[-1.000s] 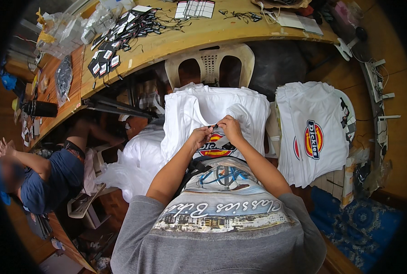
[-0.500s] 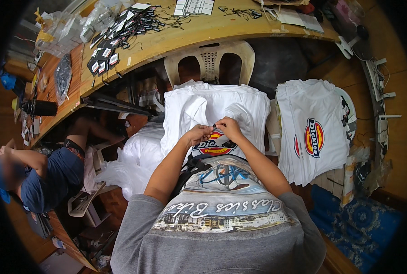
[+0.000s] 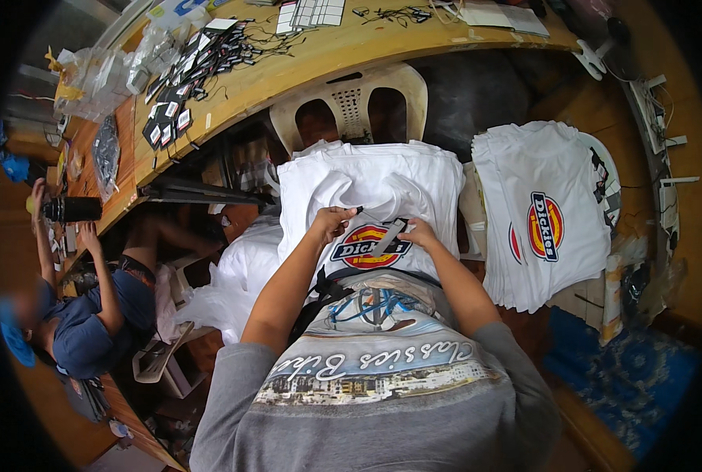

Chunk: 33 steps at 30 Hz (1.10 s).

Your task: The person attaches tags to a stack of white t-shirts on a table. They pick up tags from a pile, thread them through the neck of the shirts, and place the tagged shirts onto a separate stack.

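In front of me lies a stack of white T-shirts [image 3: 441,177], the top one bearing a red, yellow and blue printed emblem. Over that print, the fingertips of my right hand [image 3: 420,234] pinch a hang tag [image 3: 387,239], grey-white with a black top end. My left hand [image 3: 332,225] is closed just left of the collar, gripping a small black piece that looks like the end of the tag's cord. A gap separates the two hands, and the cord between them is too thin to follow clearly.
Another pile of printed white T-shirts [image 3: 516,161] sits to the right. A beige plastic chair [image 3: 352,114] stands behind the stack, under a wooden table [image 3: 288,79] with many black corded tags [image 3: 197,71]. At the left, a person [image 3: 107,315] in blue sits beside white plastic bags [image 3: 237,291].
My hands have come apart from where they met at the collar; the right moved right and down with the tag. The person at the left has stretched their arms toward the table.
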Tool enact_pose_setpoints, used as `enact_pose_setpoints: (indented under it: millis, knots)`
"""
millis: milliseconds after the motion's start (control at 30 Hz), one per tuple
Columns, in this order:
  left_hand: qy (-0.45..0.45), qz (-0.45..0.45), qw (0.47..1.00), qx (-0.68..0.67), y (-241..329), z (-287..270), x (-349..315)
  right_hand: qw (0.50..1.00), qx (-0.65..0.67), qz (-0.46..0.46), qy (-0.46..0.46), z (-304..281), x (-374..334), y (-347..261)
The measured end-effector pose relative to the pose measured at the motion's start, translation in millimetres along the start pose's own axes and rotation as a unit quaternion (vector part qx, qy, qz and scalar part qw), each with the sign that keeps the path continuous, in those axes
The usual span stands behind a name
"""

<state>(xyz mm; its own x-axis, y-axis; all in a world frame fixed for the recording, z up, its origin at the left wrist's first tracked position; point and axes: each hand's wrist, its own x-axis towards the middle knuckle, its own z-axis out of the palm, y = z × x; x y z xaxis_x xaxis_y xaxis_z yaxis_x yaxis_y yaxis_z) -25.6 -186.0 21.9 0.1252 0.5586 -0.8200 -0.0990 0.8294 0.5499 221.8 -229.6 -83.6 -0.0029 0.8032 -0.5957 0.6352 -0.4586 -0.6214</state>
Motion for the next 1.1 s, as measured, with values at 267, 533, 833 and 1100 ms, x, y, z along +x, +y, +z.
enact_pose_setpoints:
  millis: [267,533,833,1100]
  knots:
    - [0.208,0.288,0.837,0.417,5,7,-5,0.998,-0.017,0.067,0.006,7,0,-29]
    - [0.231,0.37,0.773,0.46,22,22,-11,0.926,-0.187,-0.241,0.221,-50,-32,-78]
    - [0.157,0.243,0.927,0.24,12,11,9,0.985,0.077,-0.149,0.041,-12,-24,-154]
    - [0.098,0.234,0.964,0.074,-1,5,14,0.969,0.04,-0.233,0.072,2,-20,-153]
